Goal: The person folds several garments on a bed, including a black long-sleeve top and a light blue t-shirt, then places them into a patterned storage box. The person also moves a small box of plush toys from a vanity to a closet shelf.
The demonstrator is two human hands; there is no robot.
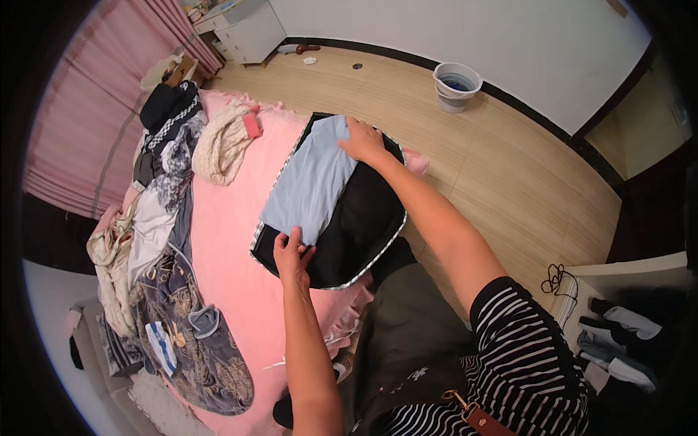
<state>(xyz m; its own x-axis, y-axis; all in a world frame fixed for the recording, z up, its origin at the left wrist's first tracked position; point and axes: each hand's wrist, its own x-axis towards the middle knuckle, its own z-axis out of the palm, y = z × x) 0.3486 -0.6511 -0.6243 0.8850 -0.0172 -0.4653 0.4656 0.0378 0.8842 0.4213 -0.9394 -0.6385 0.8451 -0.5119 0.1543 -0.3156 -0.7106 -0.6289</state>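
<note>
A folded light blue cloth garment lies lengthwise inside an open black fabric storage box with a black-and-white patterned trim. At the garment's near end, my left hand grips its lower corner, some fingertips hidden underneath. My right hand holds the far end, thumb on top and fingers towards the box's far rim. The garment covers the left half of the box, and black lining shows on the right. Beneath the box is a pink bedspread.
A cream knitted sweater lies left of the box. Beyond it are piled clothes and a dark patterned garment. A bucket stands on the floor by the wall. Folded clothes fill a compartment at the lower right, beside a black cable.
</note>
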